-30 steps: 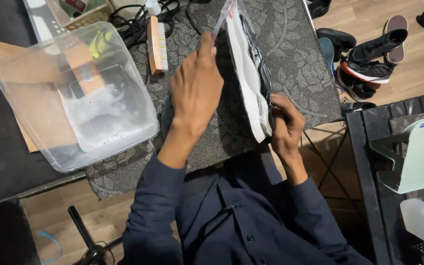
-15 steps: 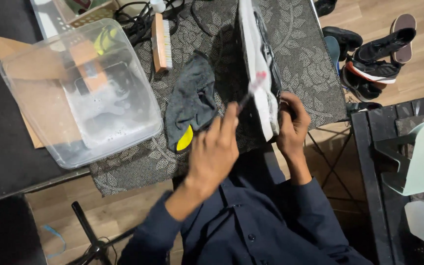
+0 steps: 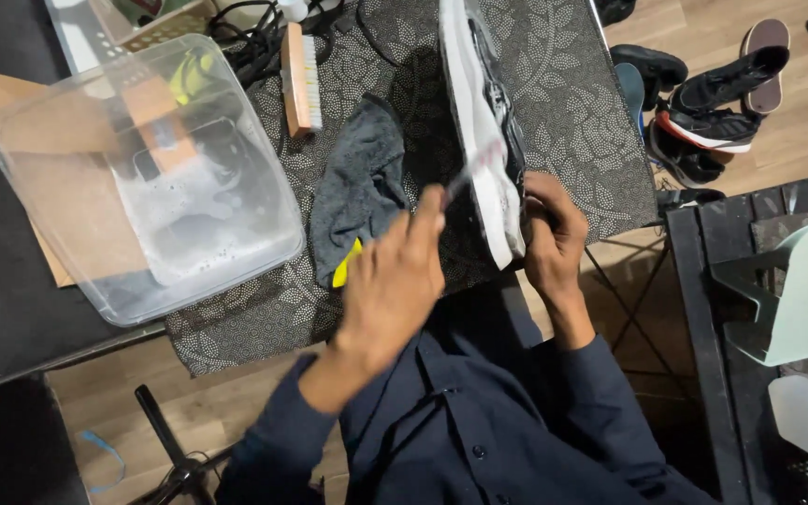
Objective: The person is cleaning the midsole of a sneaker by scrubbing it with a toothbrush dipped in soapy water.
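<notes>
The table (image 3: 572, 112), under a dark leaf-patterned cloth, carries a clear plastic tub (image 3: 142, 178) of soapy water at its left, a grey rag (image 3: 357, 187) with a yellow piece beneath it in the middle, and a wooden scrub brush (image 3: 299, 79) lying on its side beyond the rag. Over the near edge of the table a black-and-white sneaker (image 3: 483, 140) is held on its side, its white sole edge turned toward the left. The step in hand looks like scrubbing that white sole edge — the next move would likely call for working the bristles along the rim while the shoe is kept steady. The right hand (image 3: 549, 234) is wrapped closed around the sneaker's near end, bracing it. The left hand (image 3: 390, 281) is blurred, its fingers closed around a thin toothbrush (image 3: 474, 164) whose head rests against the sole — how tightly it pinches, I cannot tell.
</notes>
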